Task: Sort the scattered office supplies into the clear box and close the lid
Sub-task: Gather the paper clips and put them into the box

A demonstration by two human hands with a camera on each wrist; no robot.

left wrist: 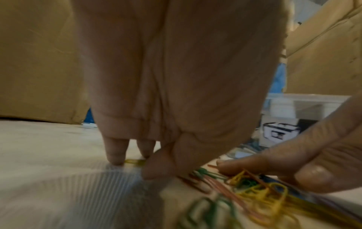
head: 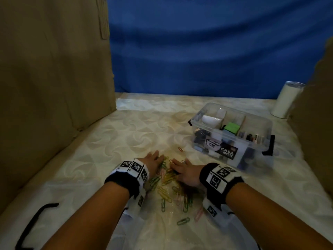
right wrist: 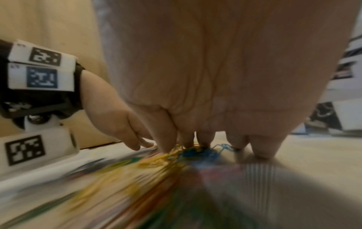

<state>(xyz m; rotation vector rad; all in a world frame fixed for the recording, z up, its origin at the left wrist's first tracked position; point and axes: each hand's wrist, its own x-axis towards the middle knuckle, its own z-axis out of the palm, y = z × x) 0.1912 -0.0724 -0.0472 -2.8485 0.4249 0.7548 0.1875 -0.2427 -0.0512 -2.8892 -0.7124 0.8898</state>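
Two flat, unclenched hands, left hand (head: 154, 162) and right hand (head: 185, 173), herd paper clips (head: 166, 179) together, box (head: 232, 136) waiting at two o'clock.

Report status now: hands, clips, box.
Left hand and right hand both open, fingers down, raking the paper clips together. Clear box open, off right. One stray clip beyond the pile. Nothing in the way.

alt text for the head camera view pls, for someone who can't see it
Two hands, left hand and right hand, press flat on a pile of coloured paper clips on a pale patterned surface, as if raking them together. Ahead to the right stands an open clear box partly filled with supplies, a white cylinder behind it, against cardboard walls and a blue backdrop.
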